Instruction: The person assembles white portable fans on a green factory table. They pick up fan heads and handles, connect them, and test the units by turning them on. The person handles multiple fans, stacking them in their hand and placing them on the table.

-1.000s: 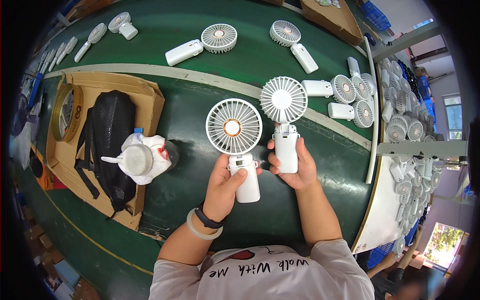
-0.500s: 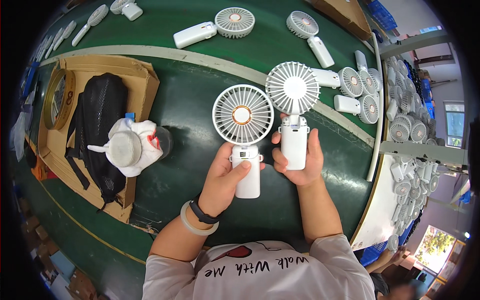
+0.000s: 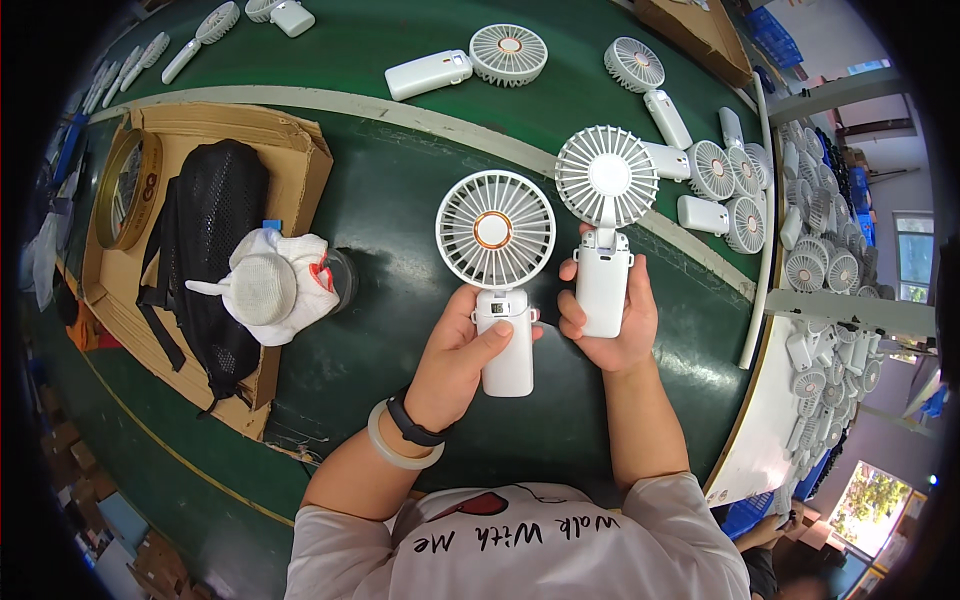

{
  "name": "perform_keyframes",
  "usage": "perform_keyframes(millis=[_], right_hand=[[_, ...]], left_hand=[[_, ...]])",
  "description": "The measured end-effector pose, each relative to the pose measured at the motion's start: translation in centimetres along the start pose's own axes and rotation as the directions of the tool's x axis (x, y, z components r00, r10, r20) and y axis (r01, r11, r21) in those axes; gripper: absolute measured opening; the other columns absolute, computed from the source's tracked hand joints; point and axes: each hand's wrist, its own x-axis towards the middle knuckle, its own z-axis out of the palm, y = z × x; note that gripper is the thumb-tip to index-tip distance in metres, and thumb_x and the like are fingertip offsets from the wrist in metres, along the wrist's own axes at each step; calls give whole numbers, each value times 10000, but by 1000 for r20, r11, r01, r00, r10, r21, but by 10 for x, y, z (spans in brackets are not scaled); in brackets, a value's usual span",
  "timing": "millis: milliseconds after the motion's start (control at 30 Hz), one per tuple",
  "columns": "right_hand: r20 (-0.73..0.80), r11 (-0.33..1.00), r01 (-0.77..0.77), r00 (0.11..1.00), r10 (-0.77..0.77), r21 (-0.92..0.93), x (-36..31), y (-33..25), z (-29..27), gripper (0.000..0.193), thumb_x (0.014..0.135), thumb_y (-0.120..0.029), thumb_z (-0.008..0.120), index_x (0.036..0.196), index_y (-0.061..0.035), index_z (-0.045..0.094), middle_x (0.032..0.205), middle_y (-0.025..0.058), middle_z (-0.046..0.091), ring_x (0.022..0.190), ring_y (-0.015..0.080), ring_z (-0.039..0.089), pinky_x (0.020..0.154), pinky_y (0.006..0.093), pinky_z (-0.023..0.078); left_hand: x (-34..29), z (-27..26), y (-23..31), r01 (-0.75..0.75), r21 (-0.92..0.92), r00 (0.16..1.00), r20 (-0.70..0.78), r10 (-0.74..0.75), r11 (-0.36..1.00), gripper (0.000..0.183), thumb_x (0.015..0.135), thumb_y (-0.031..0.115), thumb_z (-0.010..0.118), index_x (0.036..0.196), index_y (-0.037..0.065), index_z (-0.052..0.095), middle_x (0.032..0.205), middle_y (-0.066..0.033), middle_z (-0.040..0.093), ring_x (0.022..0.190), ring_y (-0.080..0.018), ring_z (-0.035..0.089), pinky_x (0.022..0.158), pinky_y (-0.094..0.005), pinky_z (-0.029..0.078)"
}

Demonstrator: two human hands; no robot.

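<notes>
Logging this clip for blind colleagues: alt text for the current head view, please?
A person's left grip holds a white fan with an orange-ringed centre; the right grip holds another fan with a plain white centre. Both are above a green table, with more fans beyond and a cardboard box at left.

See at left a cardboard tray (image 3: 300, 180) holding a gold ring-shaped roll (image 3: 151, 190) and a black mesh bag (image 3: 215, 270). Note a white cloth (image 3: 310, 278) overlapping the bag, just beside a dark container (image 3: 346, 279). Find a brown carton (image 3: 700, 38) at upper right, near a blue crate (image 3: 775, 38).
</notes>
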Motion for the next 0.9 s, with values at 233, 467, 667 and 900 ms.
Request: perform_keyframes(millis=[233, 467, 667, 900], right_hand=[[-76, 966, 110, 988, -131, -236, 0, 2, 2, 428, 880, -218, 575, 1224, -37, 396, 1026, 117, 533, 858, 217, 571, 694, 344, 559], [-269, 812, 21, 938, -218, -584, -1, -1, 11, 394, 835, -194, 590, 1147, 9, 460, 975, 163, 606, 756, 219, 635, 652, 330, 547], [-237, 857, 48, 952, -196, -514, -1, 2, 11, 333, 839, -95, 580, 1147, -17, 483, 979, 122, 617, 812, 199, 639, 712, 316, 529], [-217, 845, 29, 961, -169, -533, -2, 2, 9, 325, 829, -88, 595, 1126, -7, 490, 1003, 123, 620, 853, 196, 634, 741, 325, 526]], left_hand=[[-2, 2, 2, 28, -6, 999, 16, -28, 1000, 362, 905, 106, 513, 1232, 27, 378, 1102, -129, 572, 991, -207, 601, 827, -324, 496], [-2, 6, 4, 27, -14, 998, -56, -28, 1000, 352, 882, 88, 485, 1214, 22, 388, 1093, -170, 574, 950, -247, 611, 835, -357, 500], [-5, 10, 5, -14, -57, 999, -30, 12, 998, 442, 831, 102, 472, 1250, 20, 355, 1058, -172, 549, 913, -250, 605, 842, -377, 494], [-6, 5, 4, -33, -99, 999, 24, 35, 995, 432, 903, 213, 441, 1271, 11, 340, 1103, -163, 527, 943, -253, 588, 876, -409, 475]])
